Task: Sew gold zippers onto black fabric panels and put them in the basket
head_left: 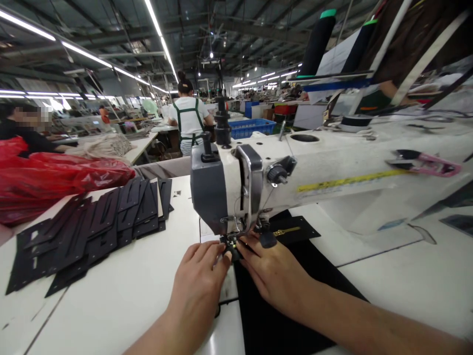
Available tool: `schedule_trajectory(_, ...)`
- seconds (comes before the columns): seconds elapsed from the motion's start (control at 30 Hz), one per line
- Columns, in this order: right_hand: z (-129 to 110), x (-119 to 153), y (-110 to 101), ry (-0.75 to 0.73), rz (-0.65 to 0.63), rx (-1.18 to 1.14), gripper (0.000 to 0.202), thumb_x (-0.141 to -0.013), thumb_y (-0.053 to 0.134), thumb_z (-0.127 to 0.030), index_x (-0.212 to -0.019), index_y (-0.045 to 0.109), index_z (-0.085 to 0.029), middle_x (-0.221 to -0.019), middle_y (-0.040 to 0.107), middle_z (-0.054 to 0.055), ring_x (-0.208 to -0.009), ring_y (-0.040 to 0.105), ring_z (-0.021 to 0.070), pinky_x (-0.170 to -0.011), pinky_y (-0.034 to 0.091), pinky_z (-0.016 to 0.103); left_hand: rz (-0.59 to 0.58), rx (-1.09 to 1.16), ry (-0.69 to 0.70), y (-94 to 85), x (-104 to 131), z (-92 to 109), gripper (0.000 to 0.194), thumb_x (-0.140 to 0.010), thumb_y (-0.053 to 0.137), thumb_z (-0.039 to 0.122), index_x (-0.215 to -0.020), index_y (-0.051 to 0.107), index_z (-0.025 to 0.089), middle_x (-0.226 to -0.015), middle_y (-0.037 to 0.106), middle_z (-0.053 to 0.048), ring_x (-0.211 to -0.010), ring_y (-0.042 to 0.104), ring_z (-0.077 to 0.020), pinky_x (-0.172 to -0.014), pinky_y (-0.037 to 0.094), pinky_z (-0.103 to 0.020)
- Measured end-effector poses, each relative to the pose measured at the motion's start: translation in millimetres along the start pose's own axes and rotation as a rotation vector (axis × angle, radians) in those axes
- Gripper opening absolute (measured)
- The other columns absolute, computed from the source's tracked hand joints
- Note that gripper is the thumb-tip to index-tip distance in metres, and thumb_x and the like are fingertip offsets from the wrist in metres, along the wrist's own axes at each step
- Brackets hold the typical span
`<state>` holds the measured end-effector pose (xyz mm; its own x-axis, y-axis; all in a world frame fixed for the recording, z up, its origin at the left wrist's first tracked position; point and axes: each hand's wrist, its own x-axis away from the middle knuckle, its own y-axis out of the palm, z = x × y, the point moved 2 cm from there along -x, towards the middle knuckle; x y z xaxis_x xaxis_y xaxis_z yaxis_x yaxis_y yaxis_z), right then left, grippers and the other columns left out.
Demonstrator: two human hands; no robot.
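Black sheet (258, 305): on the bench (121, 296), in front of the machine (325, 153) and running in under its head.
Red bag (66, 172): far left of the machine, crinkled and heaped.
Black panels (99, 222): left of the machine, in an overlapping pile.
Person (190, 116): beyond the machine's head, back turned.
Left hand (197, 278): below the machine's head, fingers bent and close together, thumb near the fingertips; whether they pinch anything, I cannot tell.
Blue crate (254, 129): behind the machine.
Right hand (275, 271): below the machine's head, over the sheet, palm down, fingers close together; tips partly hidden, so pressing or pinching cannot be told.
Gold strip (288, 230): under the machine's arm, on a dark piece (308, 228).
Black cone (317, 47): above the machine, leaning.
Yellow tape (351, 181): along the machine's front.
Pink snips (438, 165): at the machine's right end.
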<state>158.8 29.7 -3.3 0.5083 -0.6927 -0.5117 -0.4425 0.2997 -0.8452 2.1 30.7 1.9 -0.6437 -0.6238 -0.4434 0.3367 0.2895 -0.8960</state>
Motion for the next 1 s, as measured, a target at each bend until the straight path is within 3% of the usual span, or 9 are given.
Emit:
schedule_trajectory(0.23, 2, 1, 2, 0.023, -0.077, -0.023, 0.021, -0.084, 0.043, -0.009, -0.09, 0.063, -0.011, -0.109, 0.058, 0.014, -0.106, 0.05, 0.0257, -0.09, 0.043, 0.042, 0.022, 0.018, 0.04, 0.9, -3, 0, 0.016, -0.087, 0.046, 0.013, -0.095, 0.06, 0.015, -0.095, 0.063, -0.007, -0.093, 0.056, -0.0228, -0.08, 0.043, -0.039)
schedule_trajectory(0.6, 5, -2, 2, 0.027, -0.048, -0.029, 0.023, -0.085, 0.04, -0.01, -0.089, 0.063, -0.011, -0.103, 0.06, 0.015, -0.102, 0.052, 0.0253, -0.087, 0.043, 0.041, -0.027, 0.099, 0.006, -2.8, -10, -3, 0.017, -0.09, 0.043, 0.014, -0.09, 0.061, 0.014, -0.091, 0.062, -0.008, -0.091, 0.057, -0.0216, -0.08, 0.043, -0.038)
schedule_trajectory(1.0, 4, -10, 0, 0.05, -0.098, -0.028, 0.022, -0.085, 0.04, -0.009, -0.089, 0.062, -0.011, -0.094, 0.062, 0.013, -0.098, 0.053, 0.0243, -0.086, 0.042, 0.039, 0.0, 0.035, 0.01, 2.8, -11, -7, 0.012, -0.081, 0.054, 0.006, -0.088, 0.06, 0.014, -0.089, 0.062, -0.007, -0.088, 0.057, -0.0211, -0.077, 0.045, -0.037)
